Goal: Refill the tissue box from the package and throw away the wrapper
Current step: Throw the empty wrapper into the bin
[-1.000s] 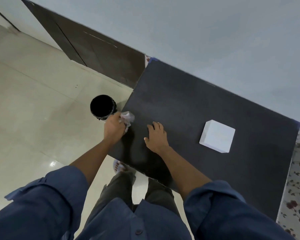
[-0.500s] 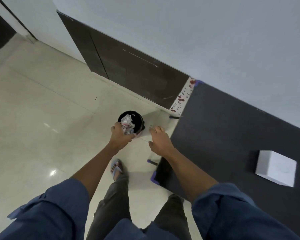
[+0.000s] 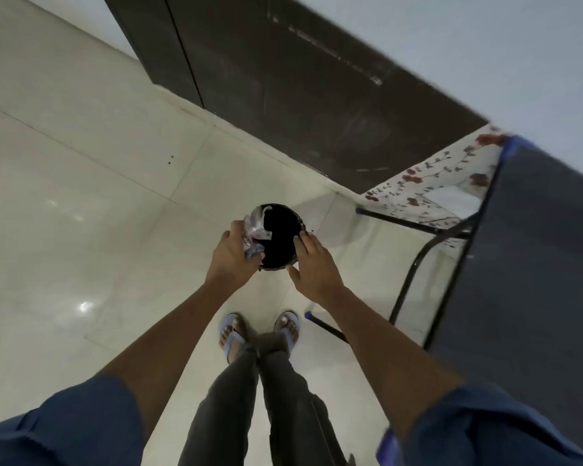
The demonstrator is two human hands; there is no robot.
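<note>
A round black bin point(image 3: 281, 237) stands on the pale tiled floor in front of my feet. My left hand point(image 3: 232, 257) is closed around a crumpled clear plastic wrapper point(image 3: 254, 230), holding it over the bin's left rim. My right hand point(image 3: 313, 264) rests on the bin's right rim with fingers spread, holding nothing. The tissue box is out of view.
The black table point(image 3: 532, 264) fills the right side, its thin black legs point(image 3: 408, 284) with blue feet just right of the bin. A floral cloth point(image 3: 428, 183) hangs behind it. Dark wooden panels point(image 3: 283, 79) line the wall. My sandalled feet point(image 3: 260, 331) stand below the bin.
I have turned from the table to the bin; the tissue box has left the view. My left hand carried the wrapper over the bin's mouth, and my right hand came off the table onto the rim.
</note>
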